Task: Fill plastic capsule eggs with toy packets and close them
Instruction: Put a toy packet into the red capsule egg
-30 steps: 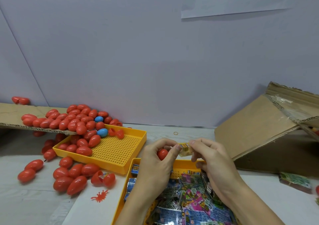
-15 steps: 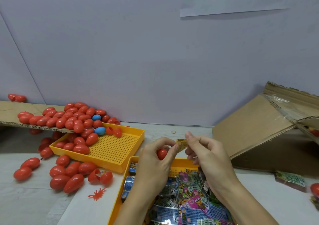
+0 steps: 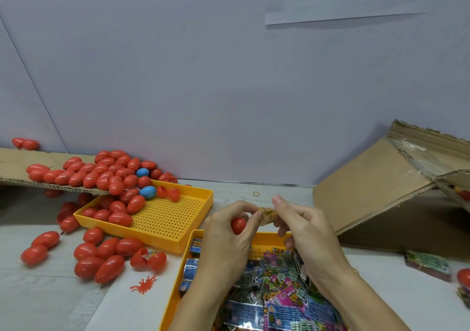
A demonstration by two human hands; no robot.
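My left hand [image 3: 226, 239] grips a red capsule egg [image 3: 238, 225] in its curled fingers. A small yellow toy packet [image 3: 269, 214] is pinched between my left thumb tip and the fingers of my right hand [image 3: 305, 231], just right of the egg. Both hands hover above a yellow tray [image 3: 195, 236] full of colourful toy packets [image 3: 279, 297]. How far the egg is open is hidden by my fingers.
A second yellow tray [image 3: 167, 219] at the left holds several red eggs and a blue egg [image 3: 147, 191]. More red eggs lie on a cardboard sheet [image 3: 15, 163] and on the table. An open egg [image 3: 148, 259], a red toy splat [image 3: 143, 285], and a cardboard box [image 3: 376, 191] lie nearby.
My hands have stayed together over the packet tray; the right fingers have shifted slightly on the yellow packet, folding it beside the egg.
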